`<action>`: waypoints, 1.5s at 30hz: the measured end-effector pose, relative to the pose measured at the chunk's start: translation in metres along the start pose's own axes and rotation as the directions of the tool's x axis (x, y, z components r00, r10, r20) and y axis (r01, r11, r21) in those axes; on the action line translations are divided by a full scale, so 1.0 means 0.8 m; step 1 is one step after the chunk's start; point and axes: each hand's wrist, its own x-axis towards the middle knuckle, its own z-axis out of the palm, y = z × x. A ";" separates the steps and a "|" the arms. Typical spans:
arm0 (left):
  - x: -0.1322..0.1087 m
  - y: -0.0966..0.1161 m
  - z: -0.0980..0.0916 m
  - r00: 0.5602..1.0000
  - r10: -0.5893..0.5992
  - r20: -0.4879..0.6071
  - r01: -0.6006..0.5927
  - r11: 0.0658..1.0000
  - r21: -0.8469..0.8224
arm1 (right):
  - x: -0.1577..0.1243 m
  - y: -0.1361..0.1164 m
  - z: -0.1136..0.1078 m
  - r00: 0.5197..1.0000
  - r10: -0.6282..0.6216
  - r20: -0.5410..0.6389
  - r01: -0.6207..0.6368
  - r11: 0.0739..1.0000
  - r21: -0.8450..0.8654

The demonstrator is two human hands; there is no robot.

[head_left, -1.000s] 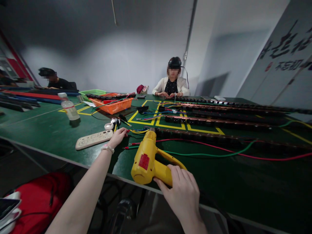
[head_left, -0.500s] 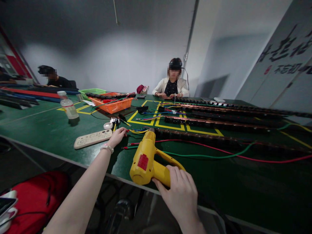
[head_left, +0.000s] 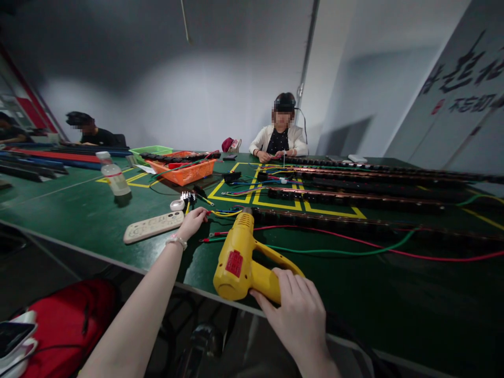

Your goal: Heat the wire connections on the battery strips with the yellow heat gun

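My right hand [head_left: 298, 314] is wrapped round the handle of a yellow heat gun [head_left: 239, 255], whose nozzle points away from me over the green table [head_left: 79, 210]. My left hand [head_left: 191, 221] reaches out ahead with its fingers pinched on the end of a red wire [head_left: 354, 241] near yellow and blue wires [head_left: 225, 212]. A beige remote control [head_left: 153, 226] lies just left of that hand. A green wire [head_left: 338, 251] runs beside the red one.
Long dark strips [head_left: 354, 199] lie across the right side of the table inside yellow tape markings. An orange basket [head_left: 185, 169], a green tray [head_left: 151, 150] and a plastic bottle [head_left: 114, 177] stand further back on the left. One person sits opposite, another at far left. A red bag [head_left: 66, 325] rests below.
Only a slight shift of the view; both hands and the heat gun hold about the same places.
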 end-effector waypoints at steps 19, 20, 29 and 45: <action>0.000 0.000 0.001 1.000 -0.009 0.007 0.009 1.000 0.003 | 0.100 0.024 -0.010 0.809 0.109 0.578 -0.159 0.987 0.037; 0.000 0.000 0.001 1.000 -0.010 0.003 0.010 1.000 0.003 | 0.106 0.025 -0.007 0.777 0.091 0.623 -0.159 0.986 0.055; 0.003 -0.002 0.002 1.000 -0.002 -0.008 0.002 1.000 0.016 | 0.116 0.025 0.013 0.698 0.007 0.716 -0.189 0.966 0.175; -0.010 0.032 -0.012 0.999 -0.019 -0.046 0.018 0.999 -0.033 | 0.140 -0.063 0.049 0.704 -0.054 0.708 -0.186 0.948 0.257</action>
